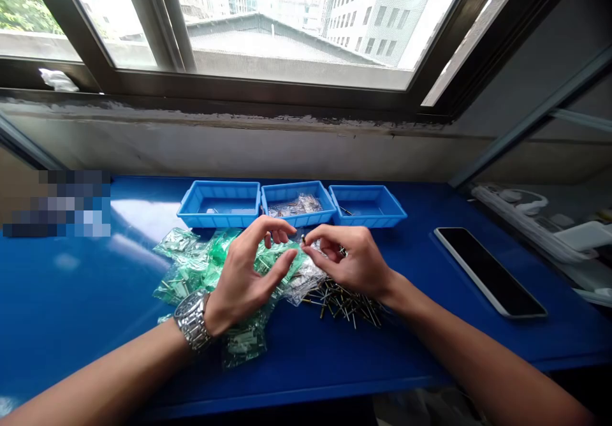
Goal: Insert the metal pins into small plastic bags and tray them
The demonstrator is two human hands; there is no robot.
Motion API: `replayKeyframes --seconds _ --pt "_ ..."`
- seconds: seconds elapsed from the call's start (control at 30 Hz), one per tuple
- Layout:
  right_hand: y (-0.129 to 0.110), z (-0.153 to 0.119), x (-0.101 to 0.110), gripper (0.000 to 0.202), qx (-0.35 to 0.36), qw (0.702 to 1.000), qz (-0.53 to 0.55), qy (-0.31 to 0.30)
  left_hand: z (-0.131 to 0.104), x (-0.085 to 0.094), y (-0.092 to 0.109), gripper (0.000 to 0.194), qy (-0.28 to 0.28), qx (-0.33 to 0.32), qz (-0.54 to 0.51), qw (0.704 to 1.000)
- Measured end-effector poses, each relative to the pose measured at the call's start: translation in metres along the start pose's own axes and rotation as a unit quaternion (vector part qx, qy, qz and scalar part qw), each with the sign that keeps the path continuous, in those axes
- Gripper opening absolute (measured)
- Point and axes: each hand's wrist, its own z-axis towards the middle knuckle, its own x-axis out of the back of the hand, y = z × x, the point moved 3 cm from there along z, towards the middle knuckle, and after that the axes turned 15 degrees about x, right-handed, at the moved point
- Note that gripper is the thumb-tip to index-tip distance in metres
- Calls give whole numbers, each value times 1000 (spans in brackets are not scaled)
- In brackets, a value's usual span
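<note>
My left hand, with a metal watch at the wrist, hovers over green plastic bags of small parts. Its thumb and fingers are apart with nothing between them. Close by on the right, my right hand pinches a small thin piece with a dark and yellowish end between thumb and forefinger; its exact kind is too small to tell. Below that hand lies a loose pile of thin metal pins, some with brass-coloured parts. Clear plastic bags lie between the green bags and the pile.
Three blue trays stand in a row behind my hands: a left tray, a middle tray with clear-bagged parts, and a right tray. A phone lies at the right. A window sill runs behind the blue table.
</note>
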Motion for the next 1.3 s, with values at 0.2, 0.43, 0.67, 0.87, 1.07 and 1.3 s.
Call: replayKeyframes --seconds 0.2,0.43,0.67,0.87,1.07,1.3 --pt "40 -3 56 10 -83 971 -214 62 -1 1 0 11 -12 11 -4 1000" --pt "65 -12 86 20 -223 918 -327 7 1 -1 -1 14 -35 12 4 999" --pt "48 -6 86 26 -213 931 -298 3 0 0 0 14 -39 12 9 999" --pt "26 0 55 27 -149 974 -76 -150 1 -1 -1 14 -45 22 14 999" --pt "21 -2 28 34 -146 957 -43 -246 2 -1 -1 13 -49 18 11 999" --pt "22 0 18 31 -166 963 -53 -204 1 -1 0 13 -54 16 12 998"
